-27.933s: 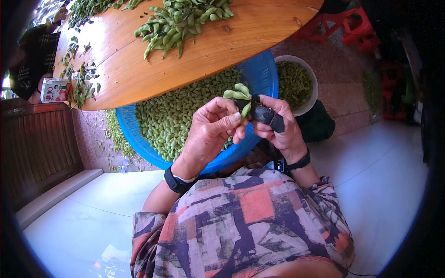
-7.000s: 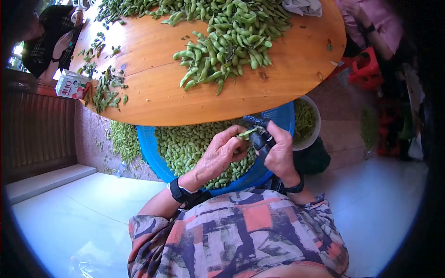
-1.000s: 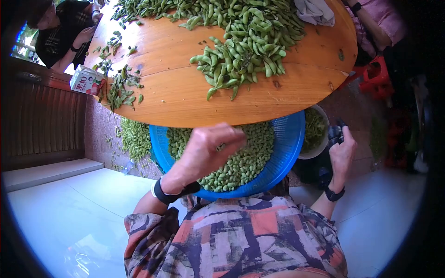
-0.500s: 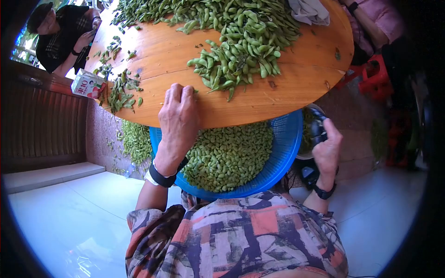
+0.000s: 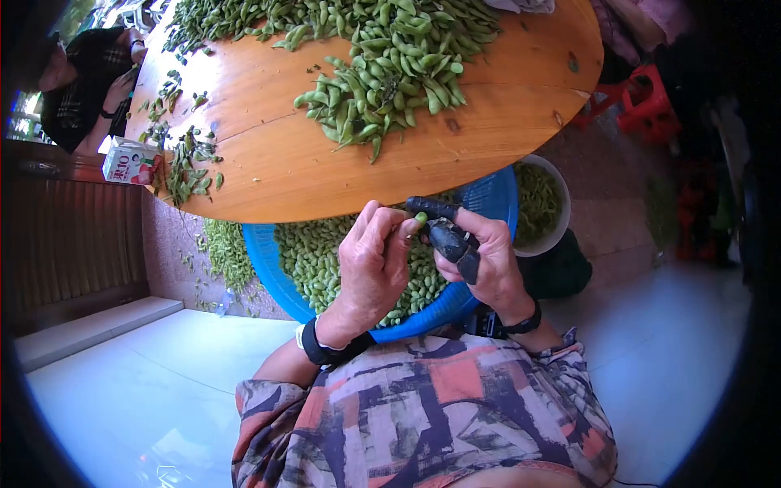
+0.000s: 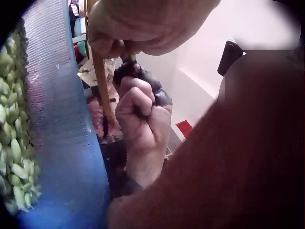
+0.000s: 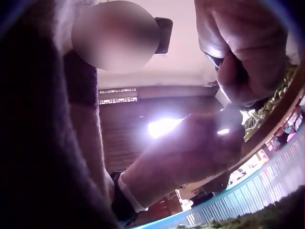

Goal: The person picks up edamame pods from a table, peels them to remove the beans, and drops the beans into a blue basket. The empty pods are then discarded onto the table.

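Over the blue basket (image 5: 494, 213) of shelled beans (image 5: 313, 264), the left hand (image 5: 373, 262) pinches a green bean pod (image 5: 420, 218) between thumb and fingers. Close against it on the right is the right hand (image 5: 488, 259), with black coverings (image 5: 452, 244) on its thumb and a finger; whether it also grips the pod is hidden. In the left wrist view a bit of green shows between the left hand (image 6: 147, 24) and the right hand (image 6: 145, 119). The right wrist view shows the right hand (image 7: 248, 47) beside the left hand (image 7: 190, 148), both dim.
A pile of pods (image 5: 390, 73) lies on the wooden table (image 5: 268, 179), with leafy scraps (image 5: 189, 167) and a carton (image 5: 128, 161) at its left. A white bucket of empty pods (image 5: 563, 191) stands right of the basket. Pods (image 5: 228, 252) cover floor at left; a person (image 5: 85, 85) sits beyond.
The left hand has come back from the table edge to above the basket and holds a pod. The right hand has moved left from the bucket to meet it.
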### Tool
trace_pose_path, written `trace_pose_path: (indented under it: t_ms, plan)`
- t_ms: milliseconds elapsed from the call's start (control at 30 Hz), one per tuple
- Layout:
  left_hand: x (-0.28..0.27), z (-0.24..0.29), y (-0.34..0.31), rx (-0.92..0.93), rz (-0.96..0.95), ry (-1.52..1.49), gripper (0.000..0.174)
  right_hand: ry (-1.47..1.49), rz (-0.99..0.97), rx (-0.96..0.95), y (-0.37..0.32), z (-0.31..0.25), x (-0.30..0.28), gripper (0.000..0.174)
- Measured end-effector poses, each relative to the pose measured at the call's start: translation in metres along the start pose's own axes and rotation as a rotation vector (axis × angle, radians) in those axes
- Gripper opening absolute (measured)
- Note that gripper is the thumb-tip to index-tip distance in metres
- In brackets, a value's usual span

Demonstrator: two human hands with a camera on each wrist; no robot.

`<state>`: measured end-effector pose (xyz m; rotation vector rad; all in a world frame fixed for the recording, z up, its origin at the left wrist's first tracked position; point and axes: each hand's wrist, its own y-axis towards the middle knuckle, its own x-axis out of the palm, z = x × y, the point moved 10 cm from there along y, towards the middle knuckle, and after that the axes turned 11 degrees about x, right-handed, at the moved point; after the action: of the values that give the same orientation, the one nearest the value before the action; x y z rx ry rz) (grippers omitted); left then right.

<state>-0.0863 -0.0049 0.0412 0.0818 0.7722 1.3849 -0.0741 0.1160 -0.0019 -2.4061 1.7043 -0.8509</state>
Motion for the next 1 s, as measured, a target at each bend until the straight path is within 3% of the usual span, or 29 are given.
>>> trace_pose_path:
  t_ms: [67,200,300,333,400,433,467,500,533,567,600,667,733,833,867,933,1000]
  plan:
    - [-0.002,0.001,0.0,-0.006,0.044,0.019,0.011,-0.044,0.074,0.046,0.004,0.006,-0.005,0.036]
    - [-0.004,-0.003,-0.007,0.021,0.046,0.056,0.012,-0.012,0.026,-0.001,0.008,0.005,-0.004,0.033]
    - [0.024,-0.042,-0.037,-0.589,0.127,-0.764,0.017,0.098,-0.108,0.004,0.009,0.008,0.002,0.029]
    - [0.025,-0.044,-0.037,-0.591,0.126,-0.765,0.017,0.141,-0.095,0.007,0.01,0.008,0.002,0.028]
    - [0.045,-0.047,-0.043,-0.738,0.111,-1.098,0.023,0.181,-0.084,0.012,0.008,0.006,0.004,0.026]
    - [0.048,-0.047,-0.042,-0.766,0.076,-1.085,0.027,-0.023,0.02,-0.036,0.004,-0.001,0.0,0.024]
    - [0.047,-0.047,-0.043,-0.768,0.078,-1.086,0.027,-0.226,0.125,-0.082,0.0,-0.008,-0.004,0.023]
    - [0.046,-0.045,-0.041,-0.72,0.012,-1.019,0.027,-0.225,0.127,-0.078,0.0,-0.009,-0.004,0.023]
    - [0.044,-0.04,-0.037,-0.669,-0.055,-0.953,0.028,-0.431,0.191,-0.205,-0.005,-0.023,-0.004,0.021]
    - [0.044,-0.038,-0.038,-0.729,-0.055,-0.977,0.026,-0.641,0.254,-0.334,-0.011,-0.036,0.0,0.02]
    - [0.042,-0.041,-0.039,-0.731,-0.054,-0.979,0.026,-0.642,0.253,-0.332,-0.012,-0.037,-0.001,0.02]
    - [0.034,-0.039,-0.033,-0.482,-0.317,-0.484,0.026,-0.815,0.199,-0.377,-0.018,-0.038,0.01,0.019]
    - [0.027,-0.033,-0.024,-0.505,-0.345,-0.396,0.028,-0.866,0.231,-0.411,-0.02,-0.038,0.012,0.017]
    - [0.024,-0.02,-0.012,-0.257,-0.496,-0.174,0.029,-0.879,0.205,-0.411,-0.02,-0.037,0.014,0.017]
    - [0.023,-0.021,-0.013,-0.258,-0.495,-0.172,0.029,-0.917,0.213,-0.403,-0.021,-0.037,0.014,0.018]
    - [0.035,-0.031,-0.028,-0.453,-0.54,-0.409,0.026,-0.954,0.221,-0.393,-0.02,-0.034,0.015,0.018]
    - [0.04,-0.034,-0.035,-0.476,-0.497,-0.481,0.024,-0.915,0.272,-0.433,-0.021,-0.035,0.012,0.019]
